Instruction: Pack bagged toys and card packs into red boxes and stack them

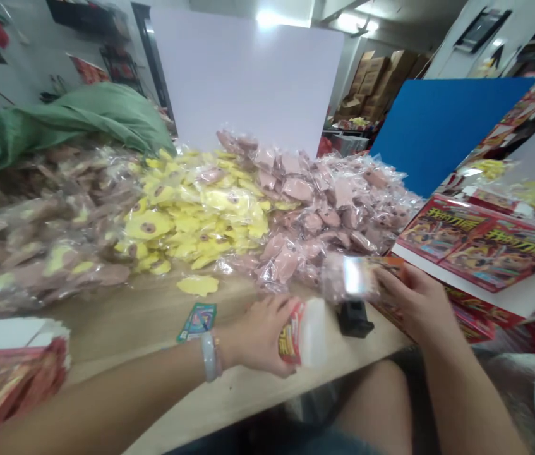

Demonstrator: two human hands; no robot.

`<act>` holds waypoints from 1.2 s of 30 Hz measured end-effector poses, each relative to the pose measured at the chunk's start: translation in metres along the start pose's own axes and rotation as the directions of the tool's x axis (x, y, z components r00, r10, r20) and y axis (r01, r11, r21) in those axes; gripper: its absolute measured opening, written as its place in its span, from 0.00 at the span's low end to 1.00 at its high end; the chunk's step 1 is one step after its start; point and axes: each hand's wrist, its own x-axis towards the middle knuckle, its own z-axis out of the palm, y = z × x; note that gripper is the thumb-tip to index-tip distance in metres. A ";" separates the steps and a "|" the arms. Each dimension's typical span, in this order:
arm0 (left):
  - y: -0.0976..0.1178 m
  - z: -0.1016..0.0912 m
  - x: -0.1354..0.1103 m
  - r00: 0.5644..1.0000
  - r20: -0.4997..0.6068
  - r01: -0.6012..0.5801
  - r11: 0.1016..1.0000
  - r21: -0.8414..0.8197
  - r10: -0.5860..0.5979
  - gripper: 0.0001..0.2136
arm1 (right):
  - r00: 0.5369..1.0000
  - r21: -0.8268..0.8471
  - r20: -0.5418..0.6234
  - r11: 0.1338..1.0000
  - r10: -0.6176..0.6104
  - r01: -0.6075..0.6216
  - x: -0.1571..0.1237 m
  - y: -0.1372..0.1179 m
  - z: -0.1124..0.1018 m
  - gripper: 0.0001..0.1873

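Observation:
My left hand (pixel 270 335) is wrapped around a white plastic cup (pixel 313 333) with a red and yellow label, tilted on its side just over the table. My right hand (pixel 412 294) pinches a small shiny packet (pixel 362 277) with orange print, blurred by motion. A clear-bagged pinkish piece (pixel 334 278) is beside the packet; whether it is held too, I cannot tell. Below the packet, a black block-like holder (pixel 355 318) stands on the table. Left of my left hand lie teal printed cards (pixel 198 321) and a loose yellow cutout piece (pixel 197 285).
Bagged yellow pieces (pixel 191 218) and bagged pink pieces (pixel 324 196) are heaped across the table (pixel 120 322). At left are a green sack (pixel 82 117) and folded red cartons (pixel 16 373). Red printed display boxes (pixel 480 246) stand at right. White (pixel 248 76) and blue (pixel 451 129) panels rise behind.

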 end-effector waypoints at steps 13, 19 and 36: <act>0.041 -0.007 -0.035 0.975 -0.211 0.124 0.960 0.252 -0.071 0.43 | 0.991 -0.072 0.089 0.991 -0.102 0.108 -0.115 -0.010 0.034 0.13; 0.063 -0.001 -0.042 0.912 -0.343 0.274 0.957 0.097 -0.226 0.44 | 0.927 0.351 0.373 0.918 0.045 -0.185 -0.132 -0.040 0.052 0.20; 0.093 0.054 -0.115 0.852 -0.275 0.133 0.691 -0.710 -0.446 0.15 | 0.657 0.497 0.700 0.470 0.279 -0.729 -0.198 -0.003 0.030 0.25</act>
